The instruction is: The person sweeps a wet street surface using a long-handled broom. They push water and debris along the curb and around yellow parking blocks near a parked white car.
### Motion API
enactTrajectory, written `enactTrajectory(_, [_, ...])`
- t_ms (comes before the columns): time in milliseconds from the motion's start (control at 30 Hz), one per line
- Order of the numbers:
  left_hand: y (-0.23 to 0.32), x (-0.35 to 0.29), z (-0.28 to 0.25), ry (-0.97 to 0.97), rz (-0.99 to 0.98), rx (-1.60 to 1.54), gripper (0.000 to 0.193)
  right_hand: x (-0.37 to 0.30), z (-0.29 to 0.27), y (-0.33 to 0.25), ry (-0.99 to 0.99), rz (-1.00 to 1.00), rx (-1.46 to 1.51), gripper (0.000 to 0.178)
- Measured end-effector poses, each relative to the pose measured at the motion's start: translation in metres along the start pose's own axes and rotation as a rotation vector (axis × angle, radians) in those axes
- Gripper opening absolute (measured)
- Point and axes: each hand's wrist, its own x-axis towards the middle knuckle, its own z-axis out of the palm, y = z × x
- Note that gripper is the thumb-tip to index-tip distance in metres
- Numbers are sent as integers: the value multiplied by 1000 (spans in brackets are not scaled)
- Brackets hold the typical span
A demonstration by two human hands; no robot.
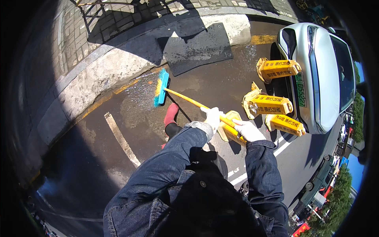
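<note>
A push broom with a long orange handle and a blue head (161, 89) with blue and yellow bristles reaches out to the left. Its bristles rest on wet, foamy ground near the kerb. My left hand (213, 118), in a white glove, is closed around the middle of the handle. Closer to the handle's near end, my right hand (249, 131), also white-gloved, grips it too. Both forearms are in dark denim sleeves. My foot in a red boot (171, 114) stands just beyond my left arm.
Several yellow warning posts (272, 104) stand on the right, one right beside my hands. Behind them is a parked pale car (321, 75). A black mat (197, 49) leans over the stone kerb (94, 87); paving lies beyond. A white line (120, 138) marks the asphalt.
</note>
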Motion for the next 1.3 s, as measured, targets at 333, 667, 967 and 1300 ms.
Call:
enactTrajectory(333, [-58, 34, 154, -514, -240, 200, 22, -12, -56, 3, 394, 166, -189, 51])
enactTrajectory(667, [-177, -31, 168, -407, -297, 412, 19, -126, -116, 129, 484, 42, 156, 43])
enactTrajectory(967, [-264, 43, 115, -95, -465, 446, 22, -71, -129, 238, 505, 28, -171, 23])
enactTrajectory(1300, [-255, 134, 319, -501, -367, 697, 17, 43, -198, 179, 808, 325, -527, 45])
